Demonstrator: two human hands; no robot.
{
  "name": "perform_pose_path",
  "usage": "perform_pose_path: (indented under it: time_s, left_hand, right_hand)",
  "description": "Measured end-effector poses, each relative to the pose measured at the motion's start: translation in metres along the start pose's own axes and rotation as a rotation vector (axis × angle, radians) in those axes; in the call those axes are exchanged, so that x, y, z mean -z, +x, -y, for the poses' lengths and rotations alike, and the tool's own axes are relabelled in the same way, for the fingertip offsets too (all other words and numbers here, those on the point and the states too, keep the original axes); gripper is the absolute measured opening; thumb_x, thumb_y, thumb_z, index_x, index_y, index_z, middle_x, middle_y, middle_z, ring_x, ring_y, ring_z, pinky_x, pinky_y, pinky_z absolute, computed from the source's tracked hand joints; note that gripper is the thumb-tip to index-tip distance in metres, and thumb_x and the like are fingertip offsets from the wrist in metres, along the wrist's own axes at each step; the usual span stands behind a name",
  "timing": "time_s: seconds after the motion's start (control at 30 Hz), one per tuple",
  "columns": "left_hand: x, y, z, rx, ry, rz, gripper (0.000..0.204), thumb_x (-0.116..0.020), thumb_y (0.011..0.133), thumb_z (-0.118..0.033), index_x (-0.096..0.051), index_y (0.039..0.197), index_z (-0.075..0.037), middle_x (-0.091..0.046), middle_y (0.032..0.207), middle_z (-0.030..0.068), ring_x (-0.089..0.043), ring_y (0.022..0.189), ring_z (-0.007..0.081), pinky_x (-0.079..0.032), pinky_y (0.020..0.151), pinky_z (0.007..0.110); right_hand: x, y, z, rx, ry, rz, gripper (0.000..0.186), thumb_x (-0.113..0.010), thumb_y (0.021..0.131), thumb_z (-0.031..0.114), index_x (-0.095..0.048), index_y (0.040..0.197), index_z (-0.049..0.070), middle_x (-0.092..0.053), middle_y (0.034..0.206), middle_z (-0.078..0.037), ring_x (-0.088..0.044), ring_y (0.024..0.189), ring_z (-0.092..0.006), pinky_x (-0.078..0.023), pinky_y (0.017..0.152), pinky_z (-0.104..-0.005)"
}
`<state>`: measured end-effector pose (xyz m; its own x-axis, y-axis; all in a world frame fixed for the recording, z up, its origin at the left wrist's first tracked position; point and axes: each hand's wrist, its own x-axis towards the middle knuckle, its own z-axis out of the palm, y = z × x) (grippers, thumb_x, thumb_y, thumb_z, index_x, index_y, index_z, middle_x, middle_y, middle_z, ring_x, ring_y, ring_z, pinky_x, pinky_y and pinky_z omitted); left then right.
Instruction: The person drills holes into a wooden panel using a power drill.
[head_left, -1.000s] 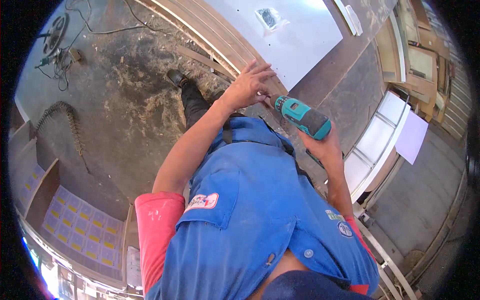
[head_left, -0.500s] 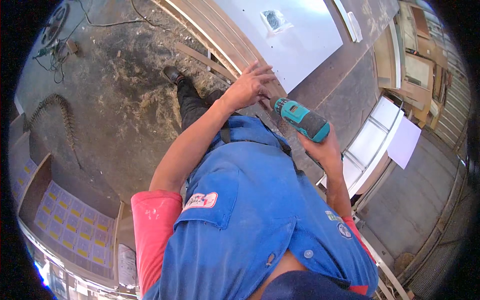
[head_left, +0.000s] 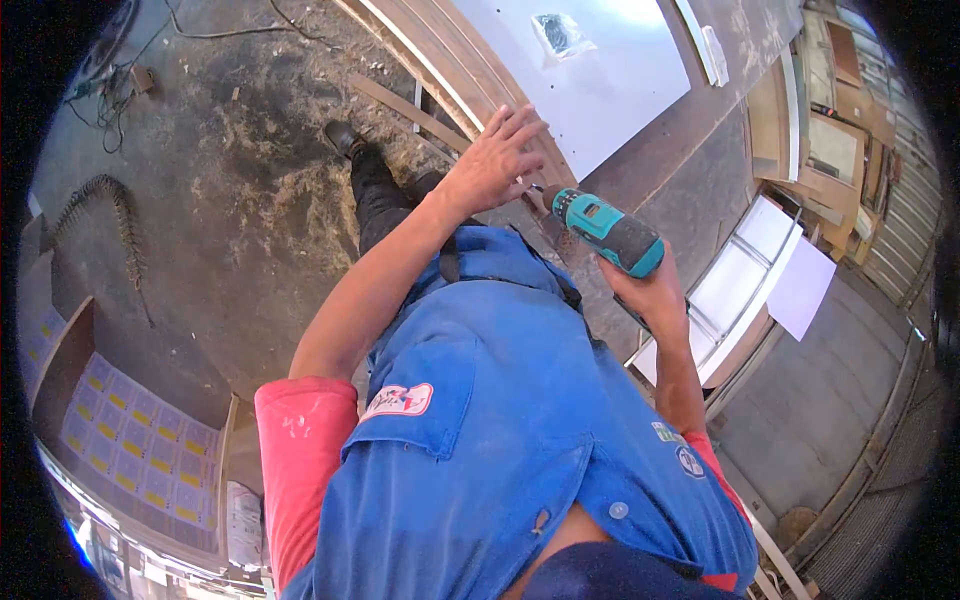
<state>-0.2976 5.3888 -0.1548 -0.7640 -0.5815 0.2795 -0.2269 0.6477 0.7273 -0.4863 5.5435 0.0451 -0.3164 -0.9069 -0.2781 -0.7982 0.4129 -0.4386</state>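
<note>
My right hand (head_left: 645,285) is closed around a teal and black cordless drill (head_left: 610,232), its chuck and bit pointed toward the left. Just beyond the chuck is my left hand (head_left: 490,165), thumb and a finger pinched at the bit's tip, the other fingers raised; whatever they hold is too small to make out. Both hands are at the near end of long stacked wooden boards (head_left: 485,90). Beside these boards lies a white panel (head_left: 590,100) with small dark dots and a clear plastic bag (head_left: 560,38) on it.
Cables (head_left: 110,120) and a coiled hose (head_left: 125,210) lie on the dusty floor (head_left: 240,250). Loose strips (head_left: 410,110) lie by my feet. At the right are leaning wooden panels (head_left: 830,150), a white framed piece (head_left: 735,270) and a lilac sheet (head_left: 805,285). A bin with printed sheets (head_left: 135,430) stands lower left.
My head view has shifted slightly. My left hand's raised fingers sit a little higher in the picture; the drill stays in my right hand at the boards' end.
</note>
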Motion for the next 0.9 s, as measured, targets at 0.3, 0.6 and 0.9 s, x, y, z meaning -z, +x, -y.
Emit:
perform_pose_path:
  time_s: [0.3,0.6,0.9]
  left_hand:
    - [0.006,0.000,-0.005,-0.007,0.064,0.105,0.022,-0.080,0.078,-0.025,-0.079,0.100,-0.024,-0.043,0.160,0.0042,-0.026,0.155,0.0321,-0.020,0.127,0.059]
    - [-0.009,-0.001,0.001,-0.026,0.049,0.039,0.020,-0.077,0.077,-0.019,-0.082,0.095,-0.025,-0.050,0.157,-0.0005,-0.029,0.155,0.0282,-0.020,0.127,0.059]
    - [-0.004,0.001,-0.003,0.002,-0.011,0.015,0.021,-0.076,0.074,-0.017,-0.082,0.092,-0.025,-0.052,0.155,-0.0017,-0.031,0.154,0.0268,-0.022,0.126,0.057]
  right_hand:
    - [0.014,0.008,0.048,-0.083,-0.032,0.059,0.033,-0.085,0.070,0.016,-0.072,0.096,-0.002,-0.074,0.082,-0.016,-0.073,0.075,-0.0314,-0.055,0.071,-0.0386]
    - [0.014,0.003,0.027,-0.077,-0.089,0.091,0.054,-0.087,0.066,0.015,-0.071,0.116,0.002,-0.073,0.106,-0.020,-0.070,0.101,-0.0374,-0.054,0.090,-0.0440]
    - [0.016,0.003,0.011,-0.050,-0.132,0.134,0.075,-0.091,0.061,0.017,-0.066,0.131,0.008,-0.068,0.120,-0.018,-0.063,0.114,-0.0398,-0.050,0.099,-0.0482]
